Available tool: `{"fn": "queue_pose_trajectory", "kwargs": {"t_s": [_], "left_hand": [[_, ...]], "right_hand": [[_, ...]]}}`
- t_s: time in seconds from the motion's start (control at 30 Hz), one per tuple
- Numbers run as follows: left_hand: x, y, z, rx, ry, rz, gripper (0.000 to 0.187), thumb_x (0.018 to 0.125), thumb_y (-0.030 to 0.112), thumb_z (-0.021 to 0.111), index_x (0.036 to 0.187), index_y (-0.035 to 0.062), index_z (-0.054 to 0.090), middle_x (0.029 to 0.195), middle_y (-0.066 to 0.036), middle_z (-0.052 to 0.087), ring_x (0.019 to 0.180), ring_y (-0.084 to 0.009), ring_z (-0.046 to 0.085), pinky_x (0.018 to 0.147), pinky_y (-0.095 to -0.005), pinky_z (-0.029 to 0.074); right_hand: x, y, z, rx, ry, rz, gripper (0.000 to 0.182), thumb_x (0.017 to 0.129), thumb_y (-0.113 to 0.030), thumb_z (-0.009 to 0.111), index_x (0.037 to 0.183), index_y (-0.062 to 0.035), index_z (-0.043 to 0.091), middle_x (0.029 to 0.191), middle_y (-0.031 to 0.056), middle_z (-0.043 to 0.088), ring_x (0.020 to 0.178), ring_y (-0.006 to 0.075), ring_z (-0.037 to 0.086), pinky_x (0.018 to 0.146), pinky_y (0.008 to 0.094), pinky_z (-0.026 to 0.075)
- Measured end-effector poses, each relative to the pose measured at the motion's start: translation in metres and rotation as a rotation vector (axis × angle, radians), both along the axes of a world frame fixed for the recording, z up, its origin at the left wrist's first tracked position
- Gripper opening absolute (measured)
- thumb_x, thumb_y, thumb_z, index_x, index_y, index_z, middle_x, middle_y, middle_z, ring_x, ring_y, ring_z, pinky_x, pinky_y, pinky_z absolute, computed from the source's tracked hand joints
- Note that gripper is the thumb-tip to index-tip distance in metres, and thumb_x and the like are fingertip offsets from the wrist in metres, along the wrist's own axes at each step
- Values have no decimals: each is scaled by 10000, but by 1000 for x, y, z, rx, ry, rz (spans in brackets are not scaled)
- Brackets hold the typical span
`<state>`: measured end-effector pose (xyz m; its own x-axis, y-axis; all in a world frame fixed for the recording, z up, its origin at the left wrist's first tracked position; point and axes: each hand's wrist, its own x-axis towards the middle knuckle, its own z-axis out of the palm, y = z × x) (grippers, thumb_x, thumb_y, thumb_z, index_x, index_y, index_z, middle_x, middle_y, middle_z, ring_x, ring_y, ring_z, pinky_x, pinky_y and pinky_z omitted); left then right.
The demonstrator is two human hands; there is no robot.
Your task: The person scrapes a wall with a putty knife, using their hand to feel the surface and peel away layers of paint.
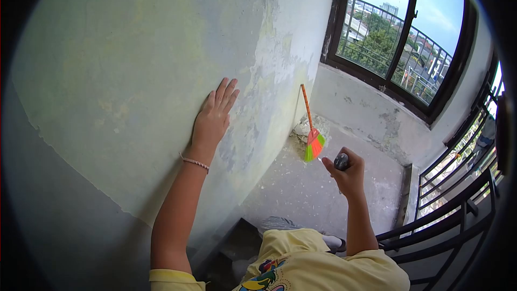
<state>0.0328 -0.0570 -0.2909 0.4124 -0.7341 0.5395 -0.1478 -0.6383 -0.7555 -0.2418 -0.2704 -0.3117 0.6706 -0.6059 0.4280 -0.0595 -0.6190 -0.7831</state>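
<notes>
My left hand (215, 113) lies flat against the peeling wall (140, 75), fingers stretched out and holding nothing. A braided bracelet (195, 163) circles that wrist. Patches of pale green, grey and white paint cover the wall around the hand. My right hand (351, 175) is closed around a tool with a dark, rounded handle (341, 161), held out in front of my body over the floor. The rest of this tool is mostly hidden by the hand, so I cannot tell its kind.
A broom (314, 143) with orange and green bristles leans in the far corner beside crumbled debris (299, 129). Paint flakes dot the grey floor (285, 183). A dark-framed window (398, 32) is at the back right. Black metal railing (447, 226) curves along my right side.
</notes>
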Motion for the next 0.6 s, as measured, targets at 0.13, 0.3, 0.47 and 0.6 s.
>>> {"fn": "queue_pose_trajectory", "kwargs": {"t_s": [0.13, 0.3, 0.47, 0.6], "left_hand": [[-4, 8, -5, -61, -90, -4, 684, 964, 448, 468, 1582, 257, 248, 1664, 38, 160, 1510, -174, 205, 1202, -378, 151], [-11, -2, -10, -115, -102, 31, 640, 979, 436, 440, 1568, 233, 296, 1627, 64, 281, 1468, -146, 311, 1188, -369, 189], [-9, -8, -22, -217, -158, 110, 517, 1017, 433, 348, 1506, 279, 416, 1565, 93, 392, 1419, -120, 384, 1173, -359, 204], [-9, -15, -28, -277, -235, 119, 458, 1027, 401, 324, 1433, 296, 508, 1497, 97, 473, 1365, -128, 440, 1115, -347, 290]], "right_hand": [[100, -5, -2, -620, -748, 479, 364, 692, 104, 675, 622, -91, 376, 539, 28, 392, 420, 187, 418, 387, 316, 288], [171, 40, 6, -753, -1133, 1290, 359, 716, 129, 576, 596, -100, 328, 569, 1, 333, 443, 145, 392, 389, 281, 266], [248, 40, 8, -724, -1295, 1457, 300, 768, 30, 619, 602, -88, 399, 599, 13, 415, 478, 153, 449, 402, 276, 302], [267, 42, 5, -642, -1365, 1444, 245, 759, -79, 632, 625, -93, 427, 609, 9, 416, 494, 158, 451, 405, 292, 321]]}}
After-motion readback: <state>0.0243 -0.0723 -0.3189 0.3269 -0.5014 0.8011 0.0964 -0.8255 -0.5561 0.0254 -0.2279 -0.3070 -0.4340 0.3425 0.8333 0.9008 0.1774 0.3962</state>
